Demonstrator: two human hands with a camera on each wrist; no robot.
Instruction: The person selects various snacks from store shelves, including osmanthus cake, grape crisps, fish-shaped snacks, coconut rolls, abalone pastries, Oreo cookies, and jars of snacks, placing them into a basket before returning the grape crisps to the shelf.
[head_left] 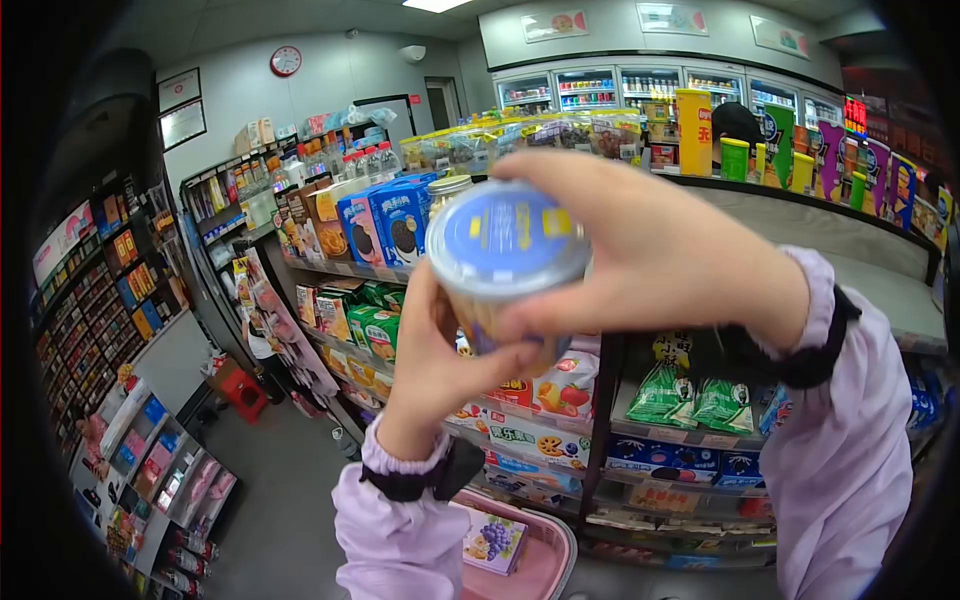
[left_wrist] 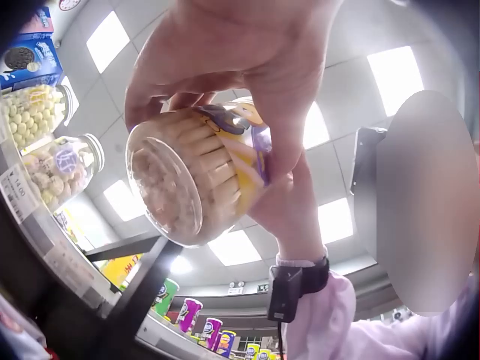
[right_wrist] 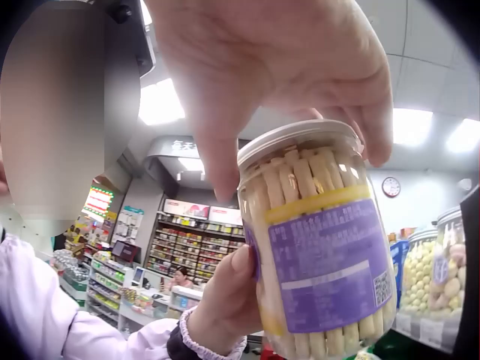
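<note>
Both hands hold a clear plastic jar of biscuit sticks [right_wrist: 322, 262] up in front of the snack shelves. Its lid [head_left: 505, 235] is blue with yellow marks, and a purple label wraps its side. My left hand [head_left: 425, 375] grips the lower part of the jar, thumb across the near side. Around the upper part curls my right hand [head_left: 650, 245], its thumb and fingers on opposite sides by the lid. In the left wrist view the jar's base [left_wrist: 165, 187] is tilted toward the camera, with the sticks showing through.
Blue Oreo boxes [head_left: 400, 220] and candy jars [left_wrist: 64, 169] line the upper shelf. Green snack bags [head_left: 690, 400] hang lower right. Below my left arm is a pink basket [head_left: 560, 540] holding a purple grape-pictured box [head_left: 495, 545]. A person [right_wrist: 180, 279] is at the counter behind.
</note>
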